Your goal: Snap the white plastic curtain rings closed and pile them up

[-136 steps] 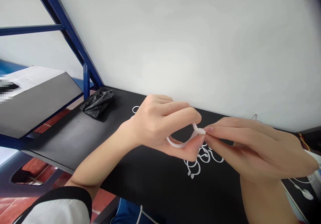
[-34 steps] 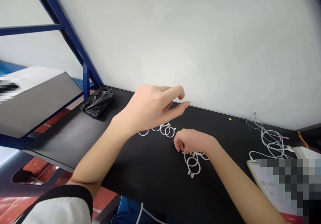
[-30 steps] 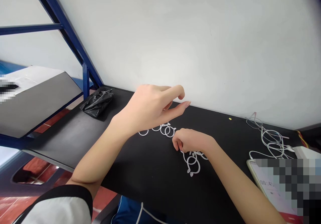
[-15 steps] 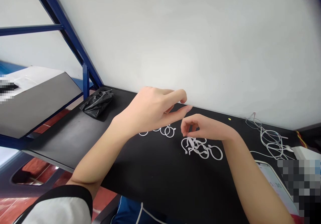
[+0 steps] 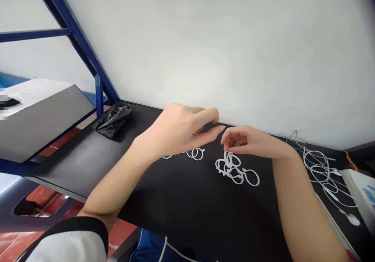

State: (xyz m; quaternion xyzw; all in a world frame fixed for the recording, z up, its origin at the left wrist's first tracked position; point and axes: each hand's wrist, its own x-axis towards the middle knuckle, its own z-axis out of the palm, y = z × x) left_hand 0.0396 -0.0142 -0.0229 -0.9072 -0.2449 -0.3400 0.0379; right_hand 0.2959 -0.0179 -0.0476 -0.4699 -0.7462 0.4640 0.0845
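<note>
Head view of two bare hands above a black desk (image 5: 181, 211). Right hand (image 5: 252, 141): at centre right, fingers curled, with the fingertips (image 5: 225, 144) pinching the top of an upstanding loop in a tangled cluster of white plastic rings (image 5: 234, 171), which lies on the desk at centre. Left hand (image 5: 175, 133): just left of centre, fingers half-curled and holding nothing, above a short row of linked white rings (image 5: 193, 155). Upper left of the desk: crumpled black plastic bag (image 5: 113, 121). Far right: tangled white earphones (image 5: 311, 168), beside a white box (image 5: 359, 191).
</note>
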